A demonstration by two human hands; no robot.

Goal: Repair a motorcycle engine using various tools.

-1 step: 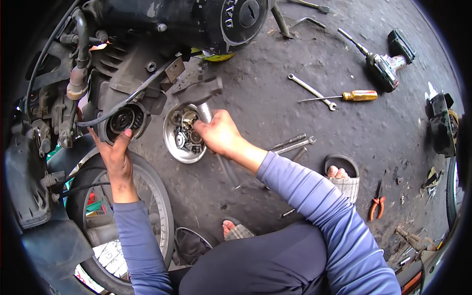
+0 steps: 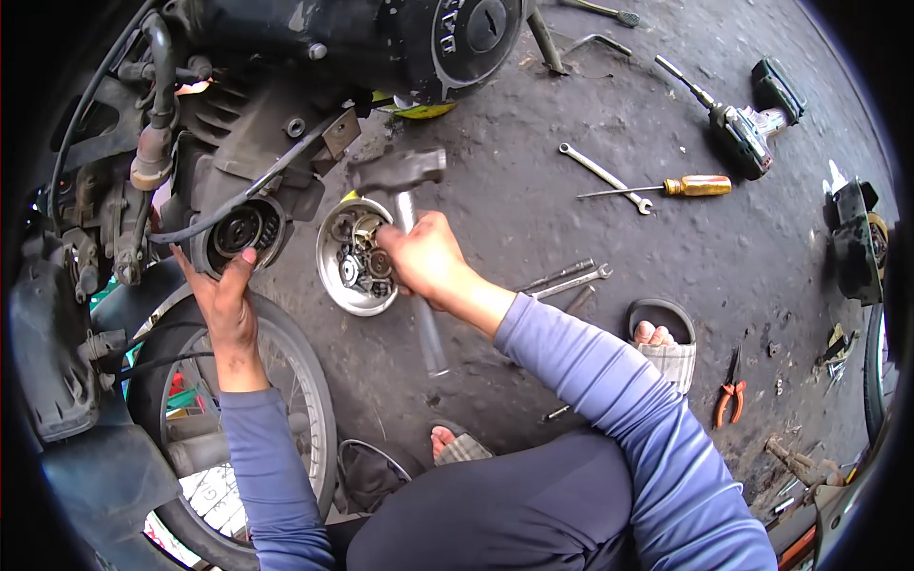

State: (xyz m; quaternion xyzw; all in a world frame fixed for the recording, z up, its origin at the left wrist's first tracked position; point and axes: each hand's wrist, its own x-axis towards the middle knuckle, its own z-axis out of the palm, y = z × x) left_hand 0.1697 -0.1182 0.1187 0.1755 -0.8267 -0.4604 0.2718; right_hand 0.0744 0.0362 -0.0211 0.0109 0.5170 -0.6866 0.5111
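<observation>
My right hand [image 2: 428, 255] is closed round the handle of a hammer [image 2: 395, 171], whose head is raised beside the engine, above a steel bowl [image 2: 333, 281] of small metal parts [image 2: 352, 266]. My left hand [image 2: 224, 300] has its fingers spread at the lower left of a round housing [image 2: 233, 233] on the engine, with the thumb touching its rim near a dark ringed part. A grey hose [image 2: 205, 219] crosses just above the housing.
A motorcycle [image 2: 400, 48] fills the upper left, its wheel [image 2: 319, 419] below. On the floor lie wrenches [image 2: 600, 167], a screwdriver [image 2: 700, 186], a cordless driver [image 2: 743, 133] and pliers [image 2: 731, 400]. My sandalled feet [image 2: 666, 352] and knee [image 2: 495, 504] are at the bottom.
The hammer in my right hand has moved slightly to the right, its handle's end further down. My left hand stays in place on the housing.
</observation>
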